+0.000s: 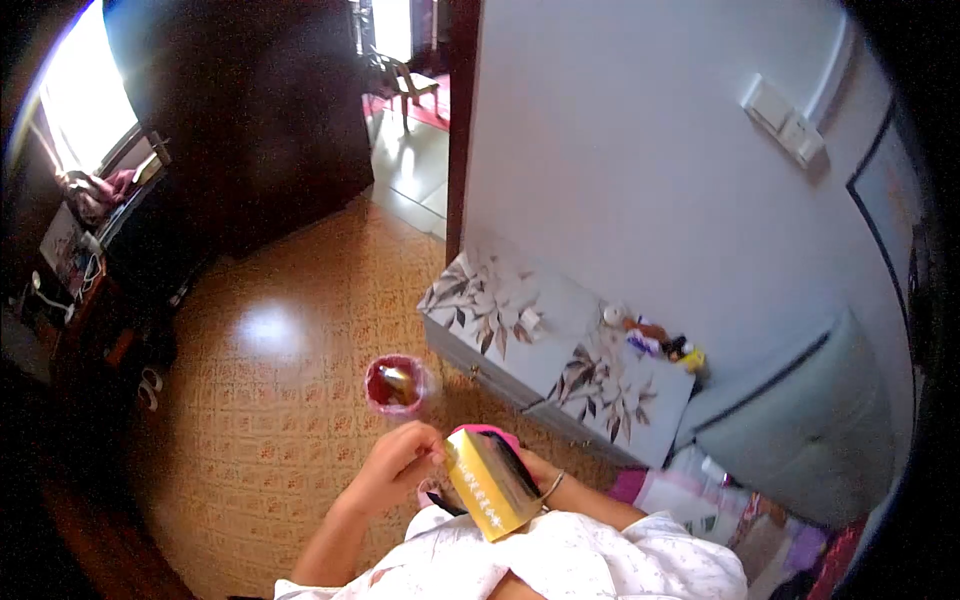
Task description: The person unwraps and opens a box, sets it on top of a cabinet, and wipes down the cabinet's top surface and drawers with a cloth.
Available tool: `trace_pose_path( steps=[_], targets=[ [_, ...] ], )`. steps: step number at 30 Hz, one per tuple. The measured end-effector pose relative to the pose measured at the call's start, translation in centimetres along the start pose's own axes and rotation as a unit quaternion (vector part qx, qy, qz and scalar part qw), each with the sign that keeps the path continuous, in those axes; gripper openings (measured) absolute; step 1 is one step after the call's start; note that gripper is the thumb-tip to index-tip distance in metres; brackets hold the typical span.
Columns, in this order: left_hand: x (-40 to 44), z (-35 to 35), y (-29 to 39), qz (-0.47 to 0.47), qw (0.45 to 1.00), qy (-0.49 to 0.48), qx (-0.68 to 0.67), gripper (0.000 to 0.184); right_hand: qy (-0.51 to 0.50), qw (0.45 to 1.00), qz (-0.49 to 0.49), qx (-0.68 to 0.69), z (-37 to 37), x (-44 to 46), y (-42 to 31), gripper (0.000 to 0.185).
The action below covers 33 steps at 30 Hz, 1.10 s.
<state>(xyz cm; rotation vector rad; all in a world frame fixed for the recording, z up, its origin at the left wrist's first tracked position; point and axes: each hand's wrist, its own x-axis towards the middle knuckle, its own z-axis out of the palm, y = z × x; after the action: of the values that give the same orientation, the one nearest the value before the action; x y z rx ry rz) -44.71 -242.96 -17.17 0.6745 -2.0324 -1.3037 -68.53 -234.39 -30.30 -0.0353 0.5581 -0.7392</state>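
Note:
A yellow cardboard box (487,487) with white Chinese lettering is tilted in front of my body, above my lap. My left hand (400,465) is closed, its thumb and fingers pinched at the box's upper left edge. From the other side my right hand (541,475), with a bangle at the wrist, holds the box; most of its fingers are hidden behind it. A pink thing with a black part (502,435) shows just behind the box, and I cannot make out what it is.
On the patterned floor stands a pink-rimmed bin (372,388) with something shiny inside. A flower-topped cabinet (545,365) along the wall bears several small items (660,340). A grey-green cushion (800,430) rests at the right. White shoes (149,388) lie at the left, and a doorway shows a chair (412,85).

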Motion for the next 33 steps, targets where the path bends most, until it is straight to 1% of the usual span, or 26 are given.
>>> trace_pose_path(
  steps=[2,3,4,6,7,10,11,13,14,15,16,18,19,21,22,24,25,26,28,29,30,32,33],
  targets=[
    [1.5,1.6,-0.2,-0.048,0.997,0.057,-0.003,0.012,-0.077,0.991,-0.097,-0.044,-2.3,1.0,-2.7,0.056],
    [2.1,2.6,-1.4,-0.053,0.995,0.085,0.011,0.013,-0.062,0.993,-0.086,-0.054,-4.5,1.3,-4.0,0.055],
    [3.2,3.2,-1.9,-0.056,0.994,0.089,0.015,0.013,-0.047,0.994,-0.075,-0.063,-6.3,1.5,-5.3,0.054],
    [5.2,4.3,-3.2,-0.026,0.992,0.115,0.055,0.018,-0.023,0.996,-0.061,-0.061,-9.5,2.2,-7.2,0.053],
    [5.7,5.0,-3.9,-0.083,0.988,0.126,0.039,0.022,-0.008,0.997,-0.052,-0.059,-10.8,2.6,-7.6,0.053],
    [6.8,5.4,-7.2,-0.082,0.990,0.111,0.029,0.024,0.036,0.998,-0.022,-0.046,-14.8,5.1,-7.9,0.052],
    [6.8,5.6,-9.5,-0.095,0.989,0.107,0.025,0.024,0.046,0.998,-0.008,-0.038,-16.5,6.6,-7.4,0.052],
    [5.4,7.1,-14.6,-0.155,0.972,0.175,-0.036,0.025,0.066,0.997,0.021,-0.021,-20.0,9.5,-5.6,0.051],
    [4.4,7.5,-17.0,-0.150,0.971,0.188,0.016,0.026,0.074,0.996,0.036,-0.015,-21.6,11.2,-4.6,0.051],
    [3.0,8.8,-20.3,-0.183,0.956,0.229,0.001,0.025,0.082,0.995,0.050,-0.008,-23.5,12.6,-3.6,0.051],
    [1.2,9.7,-23.3,-0.197,0.945,0.258,0.042,0.025,0.092,0.994,0.061,-0.003,-25.2,14.1,-2.6,0.051],
    [-1.8,11.4,-28.5,-0.207,0.923,0.295,0.133,0.020,0.101,0.991,0.082,0.005,-28.7,16.9,-0.8,0.050],
    [-2.8,12.2,-30.7,-0.226,0.920,0.294,0.127,0.020,0.109,0.990,0.091,0.008,-30.5,18.3,0.0,0.050],
    [-4.2,13.5,-34.3,-0.205,0.889,0.314,0.264,0.014,0.116,0.987,0.108,0.015,-34.1,21.0,1.3,0.050],
    [-4.9,14.1,-36.6,-0.224,0.887,0.309,0.261,0.014,0.121,0.985,0.117,0.020,-35.8,22.2,1.8,0.049],
    [-6.7,15.4,-41.3,-0.202,0.875,0.338,0.280,0.009,0.096,0.984,0.138,0.056,-39.6,24.7,3.2,0.048],
    [-6.6,15.7,-42.0,-0.233,0.877,0.355,0.224,0.006,0.081,0.985,0.149,0.039,-39.3,25.3,2.7,0.049],
    [-7.0,15.9,-43.2,-0.237,0.874,0.359,0.226,0.006,0.080,0.984,0.155,0.038,-39.8,26.2,3.1,0.049],
    [-8.0,16.4,-45.5,-0.209,0.899,0.356,0.148,0.004,0.093,0.981,0.169,0.025,-41.0,27.8,4.0,0.050],
    [-7.9,15.7,-44.7,-0.248,0.910,0.332,0.022,0.009,0.081,0.980,0.183,0.006,-39.6,27.9,3.2,0.050],
    [-8.6,15.7,-45.0,-0.250,0.908,0.334,0.024,0.009,0.093,0.973,0.211,0.003,-41.5,28.2,3.2,0.050],
    [-9.6,16.0,-45.2,-0.166,0.931,0.311,-0.093,0.012,0.025,0.983,0.180,0.012,-40.9,27.8,2.4,0.049],
    [-9.8,16.5,-45.1,-0.134,0.939,0.299,-0.108,0.012,0.014,0.982,0.185,0.037,-41.5,27.7,2.0,0.048]
  ],
)
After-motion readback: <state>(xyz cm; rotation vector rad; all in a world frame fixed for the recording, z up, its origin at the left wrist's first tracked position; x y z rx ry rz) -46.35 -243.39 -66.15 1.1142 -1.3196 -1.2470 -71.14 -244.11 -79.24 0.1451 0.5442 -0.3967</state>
